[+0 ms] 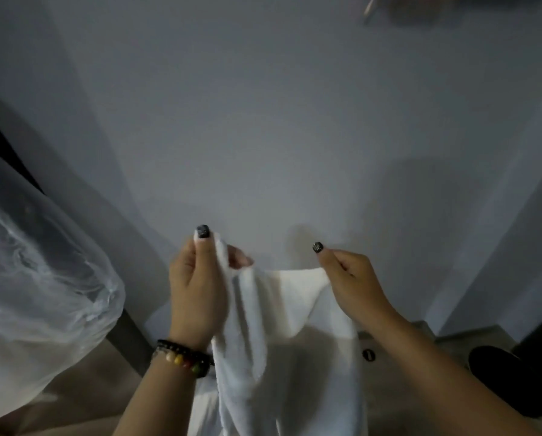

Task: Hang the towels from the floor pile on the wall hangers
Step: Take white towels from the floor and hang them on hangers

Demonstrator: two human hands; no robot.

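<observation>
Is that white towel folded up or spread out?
Partly spread: the left hand and right hand pinch the towel's top edge apart, but it sags in loose folds.

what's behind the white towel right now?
Behind the towel, held up by the left hand and right hand, the grey wall shows above and strips of floor beside it. Whatever lies directly behind is covered.

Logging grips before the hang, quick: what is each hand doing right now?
Left hand: pinches the white towel at its top edge, thumb up.
Right hand: pinches the towel's other upper corner, fingers curled.
</observation>
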